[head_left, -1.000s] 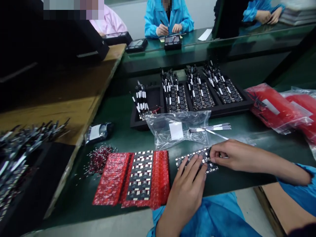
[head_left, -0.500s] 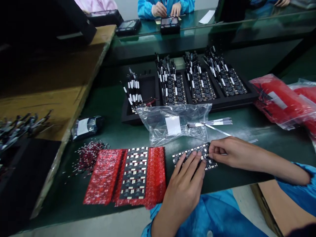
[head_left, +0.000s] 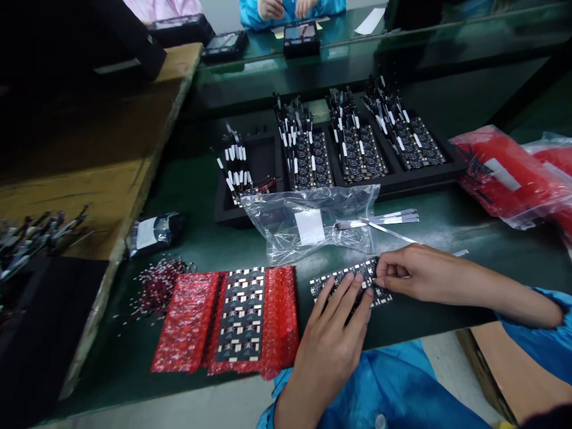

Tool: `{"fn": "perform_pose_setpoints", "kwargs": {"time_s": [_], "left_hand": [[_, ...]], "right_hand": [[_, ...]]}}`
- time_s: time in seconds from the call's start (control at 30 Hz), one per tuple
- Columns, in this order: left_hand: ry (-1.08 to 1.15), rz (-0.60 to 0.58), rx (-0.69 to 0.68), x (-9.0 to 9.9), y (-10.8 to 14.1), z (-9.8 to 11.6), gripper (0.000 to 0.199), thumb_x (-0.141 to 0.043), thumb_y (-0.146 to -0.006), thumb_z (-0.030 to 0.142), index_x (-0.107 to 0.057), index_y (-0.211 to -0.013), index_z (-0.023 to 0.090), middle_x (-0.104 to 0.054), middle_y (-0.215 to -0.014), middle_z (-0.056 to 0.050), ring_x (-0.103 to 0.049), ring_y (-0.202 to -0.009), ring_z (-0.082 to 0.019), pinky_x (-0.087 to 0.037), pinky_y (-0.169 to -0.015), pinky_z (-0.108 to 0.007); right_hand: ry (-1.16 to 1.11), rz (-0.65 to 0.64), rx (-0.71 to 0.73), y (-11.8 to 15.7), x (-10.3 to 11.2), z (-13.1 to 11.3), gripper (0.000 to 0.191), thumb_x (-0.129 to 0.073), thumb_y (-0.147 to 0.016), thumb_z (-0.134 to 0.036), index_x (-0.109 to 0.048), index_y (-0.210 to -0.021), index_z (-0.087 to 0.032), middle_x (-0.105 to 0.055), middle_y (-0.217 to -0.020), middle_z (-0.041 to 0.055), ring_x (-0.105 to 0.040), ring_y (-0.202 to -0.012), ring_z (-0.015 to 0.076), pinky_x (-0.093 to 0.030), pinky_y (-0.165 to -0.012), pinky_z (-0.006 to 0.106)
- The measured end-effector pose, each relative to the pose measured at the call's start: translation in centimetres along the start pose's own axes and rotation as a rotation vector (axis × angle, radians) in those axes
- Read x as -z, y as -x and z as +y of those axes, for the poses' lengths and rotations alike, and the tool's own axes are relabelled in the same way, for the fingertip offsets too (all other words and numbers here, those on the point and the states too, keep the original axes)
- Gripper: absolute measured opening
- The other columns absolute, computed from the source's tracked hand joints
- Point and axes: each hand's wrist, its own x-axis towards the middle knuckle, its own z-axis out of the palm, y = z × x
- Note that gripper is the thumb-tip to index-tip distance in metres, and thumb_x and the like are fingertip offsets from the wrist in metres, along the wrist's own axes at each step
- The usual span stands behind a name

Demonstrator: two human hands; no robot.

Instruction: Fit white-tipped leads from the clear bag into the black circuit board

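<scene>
Both hands (head_left: 339, 333) press circuit panel (head_left: 335, 280) beside plastic bag (head_left: 308, 223).

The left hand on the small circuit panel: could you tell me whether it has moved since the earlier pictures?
No. The left hand still lies flat on the circuit panel, just right of the red bubble wrap; only the camera shifted.

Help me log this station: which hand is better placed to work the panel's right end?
Likely the right hand: its fingertips pinch at the circuit panel's right end, while the left hand lies flat on it.
</scene>
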Motion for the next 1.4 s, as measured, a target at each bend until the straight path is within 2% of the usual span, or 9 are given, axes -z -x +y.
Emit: {"fn": "perform_pose_setpoints", "kwargs": {"time_s": [0.4,0.67,1.0,1.4], "left_hand": [[0.006,-0.002,-0.007,0.02,0.06,-0.02,0.045,-0.054,-0.093,0.028,-0.049,-0.138,0.024,-0.045,-0.151,-0.001,-0.039,-0.144,-0.020,-0.037,-0.119,-0.043],[-0.004,-0.010,-0.008,-0.03,0.06,-0.02,0.047,-0.051,-0.095,0.029,-0.044,-0.141,0.026,-0.043,-0.152,0.000,-0.039,-0.144,-0.020,-0.038,-0.118,-0.044],[-0.020,-0.007,-0.014,-0.11,-0.05,0.00,0.049,-0.052,-0.094,0.029,-0.044,-0.142,0.025,-0.043,-0.152,-0.002,-0.040,-0.143,-0.021,-0.038,-0.118,-0.044],[-0.024,-0.008,-0.014,-0.04,-0.05,0.03,0.051,-0.052,-0.094,0.029,-0.042,-0.143,0.025,-0.042,-0.153,-0.001,-0.039,-0.143,-0.021,-0.038,-0.118,-0.044]], "right_hand": [[0.081,0.046,-0.010,-0.04,-0.48,-0.46,0.011,-0.068,-0.101,-0.025,-0.078,-0.097,-0.027,-0.082,-0.087,-0.0010,-0.071,-0.081,0.0210,-0.041,-0.070,0.031],[0.099,0.040,-0.007,-0.02,-0.70,-0.31,0.010,-0.069,-0.103,-0.026,-0.077,-0.098,-0.027,-0.082,-0.089,-0.0020,-0.072,-0.085,0.0215,-0.040,-0.073,0.031],[0.128,0.065,-0.003,-0.04,-0.90,-0.50,0.009,-0.070,-0.101,-0.026,-0.077,-0.095,-0.026,-0.084,-0.089,0.0005,-0.074,-0.083,0.0227,-0.037,-0.070,0.031],[0.127,0.069,-0.011,-0.07,-0.93,-0.51,0.008,-0.070,-0.100,-0.025,-0.076,-0.095,-0.026,-0.083,-0.086,-0.0010,-0.073,-0.079,0.0217,-0.036,-0.069,0.031]]}}
